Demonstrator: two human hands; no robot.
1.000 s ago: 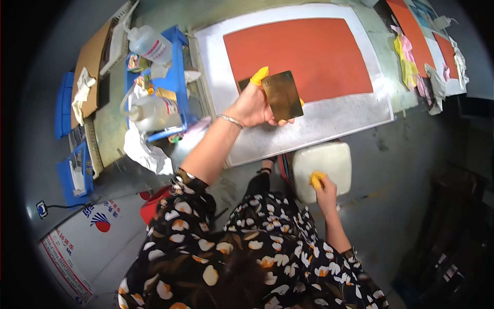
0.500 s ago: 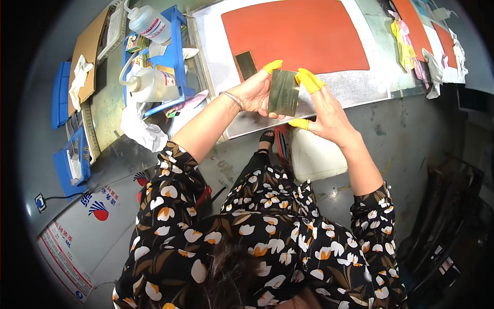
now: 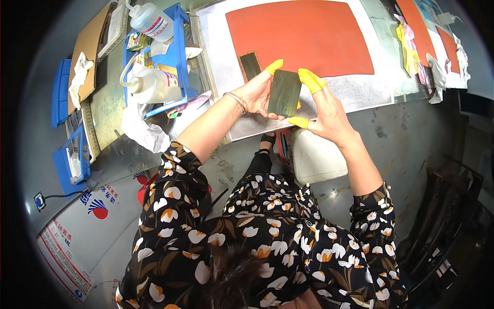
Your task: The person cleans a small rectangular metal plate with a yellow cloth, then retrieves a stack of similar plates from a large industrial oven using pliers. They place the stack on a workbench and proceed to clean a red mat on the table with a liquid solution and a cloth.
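My left hand (image 3: 253,97), palm up with a yellow finger cot on its thumb, grips a small dark green rectangular plate (image 3: 284,92). The plate's face is tilted up toward me, with fine pale marks on it. Beside its right edge is my right hand (image 3: 329,110), thumb and fingers apart in yellow finger cots. One right fingertip is at the plate's upper right corner; whether it touches cannot be told. A small yellow tip shows at the plate's right edge. A similar dark plate (image 3: 250,66) lies by the lower left corner of the orange-red mat (image 3: 303,38).
A blue tray (image 3: 180,51) at the left holds clear squeeze bottles (image 3: 154,86) and small boxes. Crumpled white tissue (image 3: 144,131) hangs at the bench edge. Yellow and pink cloths (image 3: 408,49) lie at the far right. A white stool (image 3: 319,157) stands under the bench.
The view has shifted slightly. The plate has turned a little in my left hand, and a yellow tip now shows at its right edge. My right hand stays beside it.
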